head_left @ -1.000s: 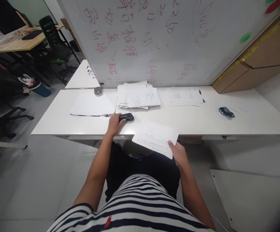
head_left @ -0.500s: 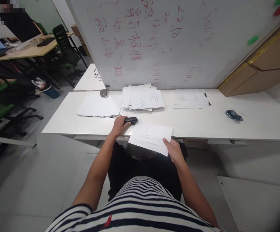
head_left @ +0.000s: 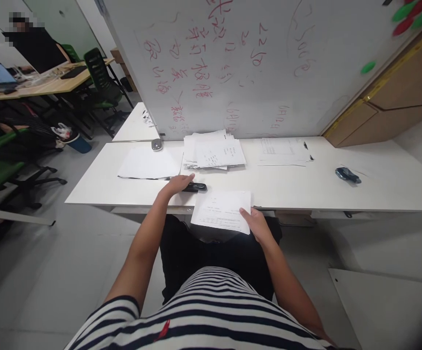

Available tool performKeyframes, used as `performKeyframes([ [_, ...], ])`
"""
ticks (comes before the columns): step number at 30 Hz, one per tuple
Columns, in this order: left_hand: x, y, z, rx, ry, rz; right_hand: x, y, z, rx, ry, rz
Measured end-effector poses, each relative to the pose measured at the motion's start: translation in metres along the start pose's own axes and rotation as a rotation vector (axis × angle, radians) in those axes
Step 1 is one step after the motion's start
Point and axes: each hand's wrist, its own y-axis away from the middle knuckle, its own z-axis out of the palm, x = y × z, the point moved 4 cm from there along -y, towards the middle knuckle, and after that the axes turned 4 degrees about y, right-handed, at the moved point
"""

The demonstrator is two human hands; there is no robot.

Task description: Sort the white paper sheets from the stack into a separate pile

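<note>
Along the white desk (head_left: 291,189), a black stapler (head_left: 199,187) lies sideways, left end beneath the left hand (head_left: 178,184), whose grip I can't make out; the right hand (head_left: 259,224) pinches papers (head_left: 220,210) near its right end.

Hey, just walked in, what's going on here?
A person's left hand is over one end of a black stapler on the white desk. The right hand holds a paper that juts past the desk's front edge, its far edge close to the stapler. A paper stack lies farther back.
</note>
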Motion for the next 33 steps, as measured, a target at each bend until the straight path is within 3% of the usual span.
performKeyframes([
  [2, 0.012, -0.009, 0.003, 0.069, 0.067, 0.007, -0.001, 0.0, 0.0, -0.013, -0.023, 0.001],
  [4, 0.026, -0.016, 0.012, 0.152, 0.106, 0.114, -0.003, 0.002, -0.001, -0.023, -0.025, 0.0],
  [7, 0.036, -0.02, 0.028, 0.237, 0.0, 0.139, -0.007, 0.008, -0.001, -0.027, 0.008, -0.007],
  [11, 0.035, -0.026, 0.039, 0.167, -0.221, 0.07, -0.011, 0.014, 0.0, -0.037, 0.045, -0.018],
  [17, 0.031, -0.033, 0.036, 0.058, -0.248, 0.008, -0.007, 0.014, -0.001, 0.002, 0.079, 0.008],
  [33, 0.043, -0.033, 0.051, 0.093, -0.466, 0.034, 0.004, 0.013, 0.001, 0.028, 0.071, 0.024],
])
